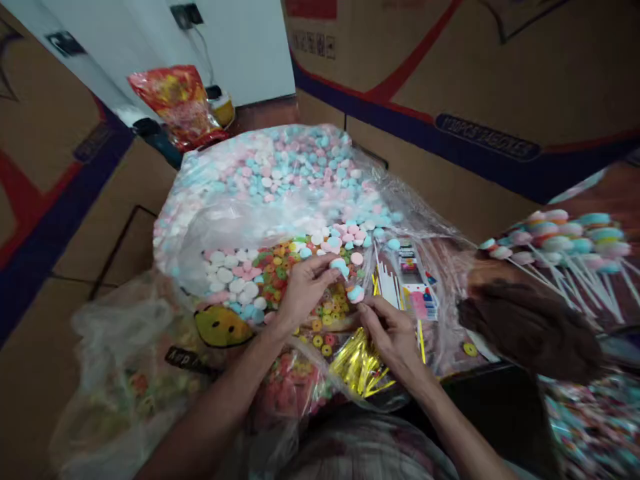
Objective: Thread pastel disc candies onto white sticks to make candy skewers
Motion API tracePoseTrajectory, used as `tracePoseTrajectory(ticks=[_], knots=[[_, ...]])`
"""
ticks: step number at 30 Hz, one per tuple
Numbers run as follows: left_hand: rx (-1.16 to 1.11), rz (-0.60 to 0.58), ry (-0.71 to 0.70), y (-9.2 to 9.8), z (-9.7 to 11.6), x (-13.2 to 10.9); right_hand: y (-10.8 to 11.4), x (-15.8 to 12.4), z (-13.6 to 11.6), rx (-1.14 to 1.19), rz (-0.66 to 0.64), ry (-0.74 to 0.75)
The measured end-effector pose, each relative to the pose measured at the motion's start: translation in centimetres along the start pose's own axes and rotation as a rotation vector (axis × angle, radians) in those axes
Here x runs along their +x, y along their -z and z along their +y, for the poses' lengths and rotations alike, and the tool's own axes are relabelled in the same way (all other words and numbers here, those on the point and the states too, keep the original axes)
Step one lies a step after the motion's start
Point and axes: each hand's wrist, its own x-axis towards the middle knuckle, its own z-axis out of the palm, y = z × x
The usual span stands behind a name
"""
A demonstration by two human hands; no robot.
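Note:
My left hand [310, 283] pinches a blue-and-white marshmallow [339, 267] between thumb and fingertips. Just below and to the right, my right hand [390, 327] is closed at a small stack of marshmallows and a gummy ring [355, 294]; any stick in it is hidden by my fingers. Beneath both hands lie loose gummy rings [337, 307] in yellow, orange and green. A large clear bag of pink, white and blue marshmallows [300, 163] spreads behind them. White sticks [387, 283] and gold twist ties [361, 363] lie near my right hand.
Finished-looking marshmallow sticks [570, 250] are piled at the right, beside a dark brown cloth [530, 327]. Large cardboard boxes [450, 87] wall in the back and left. A red snack bag [175, 103] stands at the back left. Colourful wrapped pieces [595, 427] fill the lower right.

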Motion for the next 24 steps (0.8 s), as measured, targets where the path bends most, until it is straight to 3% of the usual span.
tracePoseTrajectory(ticks=[4,12,24], knots=[[0.069,-0.010,-0.074,0.1,-0.6,0.1,0.1,0.0,0.1,0.008,-0.011,-0.042],[0.465,-0.032,-0.357,-0.8,-0.4,-1.1,0.1,-0.2,0.2,-0.035,0.024,-0.033],[0.479,-0.145,-0.302,-2.0,0.2,-2.0,0.0,-0.4,0.6,-0.161,0.067,0.005]])
